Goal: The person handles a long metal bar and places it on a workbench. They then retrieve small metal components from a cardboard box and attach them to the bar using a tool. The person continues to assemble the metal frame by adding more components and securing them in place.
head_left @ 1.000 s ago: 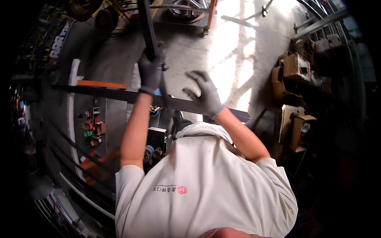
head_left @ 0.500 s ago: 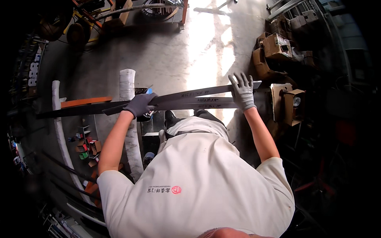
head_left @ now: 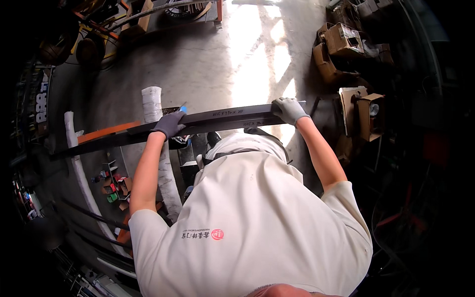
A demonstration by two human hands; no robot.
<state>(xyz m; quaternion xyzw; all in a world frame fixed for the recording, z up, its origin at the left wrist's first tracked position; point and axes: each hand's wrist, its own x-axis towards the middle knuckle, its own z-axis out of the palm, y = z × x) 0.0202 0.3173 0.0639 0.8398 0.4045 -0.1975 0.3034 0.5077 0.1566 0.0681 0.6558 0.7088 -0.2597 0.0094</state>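
Far left of the frame, a white-wrapped beam (head_left: 72, 132) is standing out pale against the dark floor (head_left: 198, 74), with an orange bar (head_left: 110, 131) slanting off it. Below that bar, small boxes (head_left: 118, 187) (red, green, brown; too small to sort) are sitting in a cluster. A thicker wrapped beam (head_left: 152, 105) is running down the left-centre, partly behind the left forearm. Left hand (head_left: 169, 124), dark glove, is gripping the upper dark bar (head_left: 222, 114) at left-centre, fingers closing over its far edge, thumb at the near side. That bar is stretching across mid-frame, tilting slightly up to the right and showing handwritten marks. Just under it the lower dark bar (head_left: 250, 123) is lying nearly parallel; cannot tell whether the two are touching. Right hand (head_left: 291, 110), lighter grey glove, is holding the upper dark bar near its right end, right of centre, fingers curling down over it, hardly open. Upper right, brown cartons (head_left: 344, 40) are piling up; below them an open carton (head_left: 371, 119) is standing at mid-right.
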